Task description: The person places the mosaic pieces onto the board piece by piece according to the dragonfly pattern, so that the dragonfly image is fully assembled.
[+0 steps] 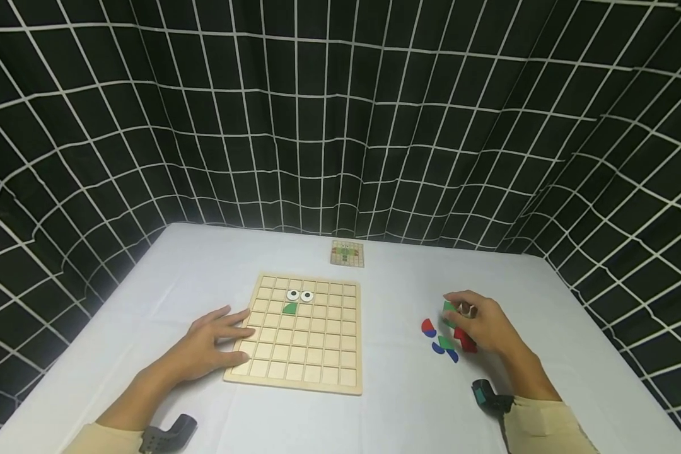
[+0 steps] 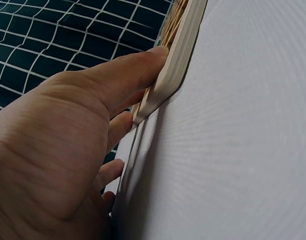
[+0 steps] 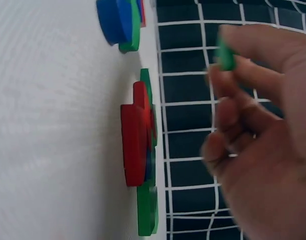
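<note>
A wooden grid board (image 1: pixel 331 340) lies on the table. Two white eye discs (image 1: pixel 293 295) and a green piece with one curved side (image 1: pixel 289 308) sit in its upper cells. Along the board's left edge rests my left hand (image 1: pixel 212 343), fingers spread and nearly straight; in the left wrist view its thumb (image 2: pixel 155 52) touches the rim. My right hand (image 1: pixel 482 321) pinches a small green piece (image 3: pixel 226 56) between thumb and fingertips, raised off the table. Below it are loose red pieces (image 3: pixel 135 142), with green and blue ones around them, partly hidden by the hand in the head view.
A small picture card (image 1: pixel 347 253) with a figure on a grid lies behind the board. Loose blue pieces (image 1: pixel 438 348) and a red piece (image 1: pixel 427 325) lie to the board's right. A black curtain with white grid lines (image 1: pixel 340 126) surrounds the white table (image 1: pixel 391 403).
</note>
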A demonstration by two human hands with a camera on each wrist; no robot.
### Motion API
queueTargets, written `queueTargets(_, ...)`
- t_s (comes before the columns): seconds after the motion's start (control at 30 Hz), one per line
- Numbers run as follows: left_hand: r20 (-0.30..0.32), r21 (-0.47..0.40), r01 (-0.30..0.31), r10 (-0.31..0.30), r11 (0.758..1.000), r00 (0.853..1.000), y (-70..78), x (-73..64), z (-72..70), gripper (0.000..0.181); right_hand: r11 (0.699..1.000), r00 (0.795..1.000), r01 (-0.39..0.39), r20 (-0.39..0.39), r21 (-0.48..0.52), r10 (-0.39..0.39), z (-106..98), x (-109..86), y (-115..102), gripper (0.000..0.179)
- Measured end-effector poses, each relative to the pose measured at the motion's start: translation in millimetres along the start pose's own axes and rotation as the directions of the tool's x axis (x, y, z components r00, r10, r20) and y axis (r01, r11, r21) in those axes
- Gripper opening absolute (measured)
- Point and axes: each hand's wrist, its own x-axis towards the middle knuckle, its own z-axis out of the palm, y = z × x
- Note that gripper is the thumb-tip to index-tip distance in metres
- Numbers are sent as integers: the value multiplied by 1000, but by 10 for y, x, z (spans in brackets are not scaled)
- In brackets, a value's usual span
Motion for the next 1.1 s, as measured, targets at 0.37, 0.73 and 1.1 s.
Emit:
queueTargets(0.37,9,-6,4,-4,1000,1000,27,-15,-5,49,993,986,119,-117,7,-117,-85,67,-284,23)
queueTargets(0.73,1,-18,7,-7,1000,1000,23,-9,-5,48,956,948,279,-187,90,-259,-115,154,-796,24)
queueTargets(1.1,7,-17,10,-10,1000,1000,6,-8,11,50,927,926,346,-213,147,-312,72,184,-1179,30)
